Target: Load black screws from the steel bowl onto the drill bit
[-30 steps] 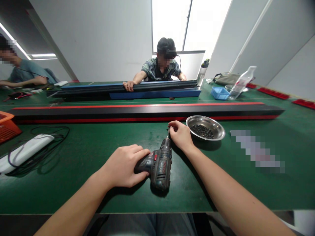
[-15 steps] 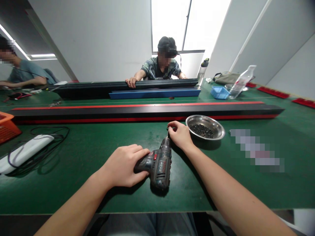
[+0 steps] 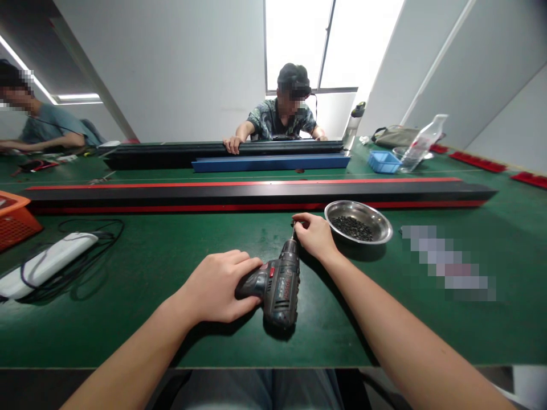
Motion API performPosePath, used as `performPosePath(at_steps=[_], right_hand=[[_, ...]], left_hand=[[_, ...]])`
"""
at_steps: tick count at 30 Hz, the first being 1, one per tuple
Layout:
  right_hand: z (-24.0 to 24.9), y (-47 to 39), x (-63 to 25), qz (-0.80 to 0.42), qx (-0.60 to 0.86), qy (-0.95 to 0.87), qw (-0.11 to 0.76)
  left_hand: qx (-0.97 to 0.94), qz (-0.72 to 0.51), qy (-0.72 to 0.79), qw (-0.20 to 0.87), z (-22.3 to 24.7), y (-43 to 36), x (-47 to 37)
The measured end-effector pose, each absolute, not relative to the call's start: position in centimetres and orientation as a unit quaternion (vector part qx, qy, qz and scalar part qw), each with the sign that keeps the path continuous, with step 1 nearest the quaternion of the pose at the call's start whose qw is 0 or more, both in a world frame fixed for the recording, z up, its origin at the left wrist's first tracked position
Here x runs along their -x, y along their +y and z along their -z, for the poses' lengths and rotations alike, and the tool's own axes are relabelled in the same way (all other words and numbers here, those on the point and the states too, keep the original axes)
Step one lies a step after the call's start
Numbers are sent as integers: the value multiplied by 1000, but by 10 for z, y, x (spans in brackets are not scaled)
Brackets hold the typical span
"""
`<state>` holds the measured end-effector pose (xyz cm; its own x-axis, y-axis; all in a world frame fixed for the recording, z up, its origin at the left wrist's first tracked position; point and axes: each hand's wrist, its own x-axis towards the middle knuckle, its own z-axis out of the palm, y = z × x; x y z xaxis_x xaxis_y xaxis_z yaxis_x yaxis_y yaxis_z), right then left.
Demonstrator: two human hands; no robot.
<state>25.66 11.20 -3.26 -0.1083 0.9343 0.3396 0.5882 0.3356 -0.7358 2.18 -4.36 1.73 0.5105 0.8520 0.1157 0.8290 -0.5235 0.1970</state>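
Note:
My left hand [image 3: 217, 287] is wrapped around the grip of a black cordless drill [image 3: 282, 290], which lies on its side on the green table. Its thin bit points away from me. At the tip of that bit, my right hand [image 3: 314, 233] pinches what looks like a small black screw [image 3: 293, 223], mostly hidden by the fingers. Just right of this hand stands a round steel bowl [image 3: 382, 233] with many small black screws [image 3: 352, 228] in it.
A long black profile with red edges [image 3: 256, 191] lies across the table beyond my hands. Left are a white power strip [image 3: 51, 265], cables and an orange basket [image 3: 19, 219]. A co-worker [image 3: 282, 114] opposite touches black profiles [image 3: 171, 155] behind a blue one [image 3: 273, 163].
The whole view has shifted slightly to the right. Both hands keep their places at the drill and its bit tip, with hardly any movement.

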Motion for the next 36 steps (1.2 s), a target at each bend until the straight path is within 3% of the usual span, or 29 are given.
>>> performPosePath(at_steps=[16, 36], right_hand=[[33, 111, -253, -204, 546, -707, 400], [37, 112, -253, -183, 545, -731, 368]], left_hand=[[-805, -78, 588, -22, -12, -29, -27], [-819, -68, 570, -4, -14, -17, -22]])
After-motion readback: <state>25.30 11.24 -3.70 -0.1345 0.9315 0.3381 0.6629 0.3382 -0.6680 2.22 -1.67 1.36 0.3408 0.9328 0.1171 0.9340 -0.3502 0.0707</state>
